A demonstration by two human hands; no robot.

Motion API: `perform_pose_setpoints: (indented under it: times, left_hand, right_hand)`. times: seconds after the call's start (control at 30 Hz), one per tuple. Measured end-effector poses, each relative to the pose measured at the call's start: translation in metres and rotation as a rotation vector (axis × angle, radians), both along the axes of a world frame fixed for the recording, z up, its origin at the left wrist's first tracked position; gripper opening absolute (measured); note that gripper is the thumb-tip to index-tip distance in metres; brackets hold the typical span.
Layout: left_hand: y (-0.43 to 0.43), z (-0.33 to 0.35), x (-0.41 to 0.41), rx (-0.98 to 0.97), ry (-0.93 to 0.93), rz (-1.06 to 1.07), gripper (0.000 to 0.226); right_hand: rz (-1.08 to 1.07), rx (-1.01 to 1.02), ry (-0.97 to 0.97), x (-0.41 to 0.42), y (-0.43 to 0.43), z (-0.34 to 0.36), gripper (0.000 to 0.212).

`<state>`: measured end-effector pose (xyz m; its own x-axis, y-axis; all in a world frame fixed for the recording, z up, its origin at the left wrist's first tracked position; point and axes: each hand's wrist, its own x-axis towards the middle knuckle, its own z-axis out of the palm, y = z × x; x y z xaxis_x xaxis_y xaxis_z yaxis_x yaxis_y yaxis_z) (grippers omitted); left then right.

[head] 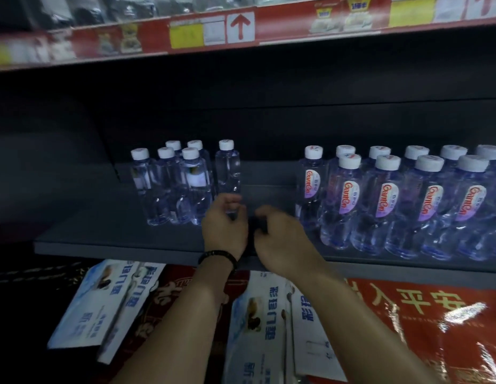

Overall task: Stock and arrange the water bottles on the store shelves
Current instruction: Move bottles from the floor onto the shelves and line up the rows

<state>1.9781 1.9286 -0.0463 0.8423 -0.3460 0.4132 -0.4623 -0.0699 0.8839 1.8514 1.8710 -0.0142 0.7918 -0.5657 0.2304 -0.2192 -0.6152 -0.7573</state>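
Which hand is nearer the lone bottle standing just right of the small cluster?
Left. The left hand is at the base of the lone bottle, fingers touching it. The right hand sits apart to its right, over the bare shelf.

Clear plastic white-capped water bottles [349, 200] stand upright on the dark grey shelf [108, 234], clustered left and rowed right.

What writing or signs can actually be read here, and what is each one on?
"GanTen": pink oval labels on the right bottles.
Red up arrow, a sign without words: white tag on the upper shelf strip.
"平安": gold characters on the red packet below the shelf.
Blue Chinese characters, upside down and not surely readable: white packets.
Yellow price tags: blurred, unreadable.
Left bottles: labels unreadable.
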Motion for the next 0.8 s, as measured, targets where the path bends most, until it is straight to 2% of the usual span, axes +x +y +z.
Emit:
perform_pose_setpoints:
  times: [0.1, 0.2, 0.33, 0.47, 0.6, 0.73, 0.8]
  left_hand:
    - [0.028, -0.002, 0.02, -0.002, -0.066, 0.153, 0.024]
    - [0.046, -0.002, 0.037, 0.0, -0.037, 0.229, 0.028]
    - [0.053, -0.001, 0.043, -0.038, 0.079, 0.169, 0.038]
    - [0.05, -0.01, 0.04, -0.047, 0.092, 0.096, 0.055]
    - [0.051, -0.013, 0.047, -0.071, 0.126, 0.089, 0.062]
    - [0.055, -0.013, 0.049, -0.026, 0.072, 0.099, 0.067]
    - [0.058, -0.011, 0.049, -0.015, 0.076, 0.076, 0.062]
  right_hand:
    - [0.06, 0.143, -0.065, 0.029, 0.014, 0.002, 0.035]
    - [0.111, 0.23, -0.104, 0.058, 0.02, -0.001, 0.039]
    - [0.138, 0.301, -0.194, 0.092, 0.019, -0.012, 0.04]
    - [0.148, 0.395, -0.231, 0.117, 0.016, -0.025, 0.045]
    - [0.171, 0.4, -0.203, 0.123, 0.017, -0.026, 0.041]
    - [0.171, 0.293, -0.145, 0.12, 0.018, -0.022, 0.038]
    - [0.167, 0.265, -0.149, 0.115, 0.019, -0.02, 0.028]
